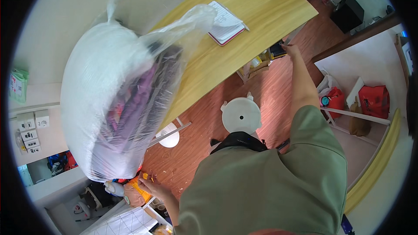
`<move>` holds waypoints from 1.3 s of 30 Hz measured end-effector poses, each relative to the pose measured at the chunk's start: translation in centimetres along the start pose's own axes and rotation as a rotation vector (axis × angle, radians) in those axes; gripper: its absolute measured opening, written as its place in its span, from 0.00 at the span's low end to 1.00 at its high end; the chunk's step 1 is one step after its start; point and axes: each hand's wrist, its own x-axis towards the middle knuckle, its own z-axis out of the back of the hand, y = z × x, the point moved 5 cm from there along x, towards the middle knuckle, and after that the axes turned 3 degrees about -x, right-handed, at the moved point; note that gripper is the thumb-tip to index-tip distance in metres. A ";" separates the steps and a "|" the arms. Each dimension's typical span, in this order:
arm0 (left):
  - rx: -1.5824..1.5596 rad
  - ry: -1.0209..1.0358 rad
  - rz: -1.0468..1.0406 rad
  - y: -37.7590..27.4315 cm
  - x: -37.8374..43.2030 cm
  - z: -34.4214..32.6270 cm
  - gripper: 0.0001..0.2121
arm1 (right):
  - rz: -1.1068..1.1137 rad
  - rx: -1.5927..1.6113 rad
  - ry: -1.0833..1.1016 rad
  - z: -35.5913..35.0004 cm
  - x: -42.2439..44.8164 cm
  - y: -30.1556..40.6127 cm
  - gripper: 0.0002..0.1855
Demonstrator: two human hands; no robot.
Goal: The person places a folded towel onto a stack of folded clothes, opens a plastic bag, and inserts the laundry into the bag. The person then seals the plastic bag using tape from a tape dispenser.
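Observation:
A big clear plastic bag (130, 98), stuffed with white padding and purple and dark soft items, stands at the left end of a wood-grain desk (261, 9). My left hand (152, 184) is below the bag, fingers apart and holding nothing, near an orange and tan bundle (135, 191). At the desk's front edge is my right hand (290, 50), its fingers beside a dark object (277, 50) under the desktop; whether they grip it is unclear. An open lined notebook (227, 23) with handwriting lies on the desk, with a pen (245, 26) at its edge.
A round white stool (241, 115) stands on the wood floor just before me. Below the desk are an open cardboard box (259, 68) and a white round base (169, 135). Red bags (374, 101) sit by a white metal frame (356, 114) at right. Shelves with goods stand lower left.

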 end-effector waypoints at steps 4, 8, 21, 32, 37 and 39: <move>-0.082 -0.008 0.092 -0.1 0.1 -0.4 0.18 | 0.029 0.214 -0.029 0.6 -0.4 -0.3 0.15; -0.141 -0.062 0.128 0.8 0.7 1.2 0.20 | 0.088 0.250 -0.001 0.3 -4.4 1.0 0.14; -0.011 0.164 -0.368 -2.9 5.7 0.3 0.25 | 1.089 -0.923 -0.593 5.7 -19.1 9.2 0.12; -0.639 0.139 -0.144 0.0 6.5 -1.0 0.22 | 1.853 -0.201 -0.084 -7.1 -55.2 25.8 0.14; -0.550 0.224 -0.351 0.0 6.7 -0.6 0.23 | 1.594 0.216 0.426 -21.3 -71.9 27.7 0.08; -0.453 0.210 -0.467 -0.2 7.2 -0.2 0.23 | 1.584 0.164 0.437 -24.6 -75.0 28.9 0.07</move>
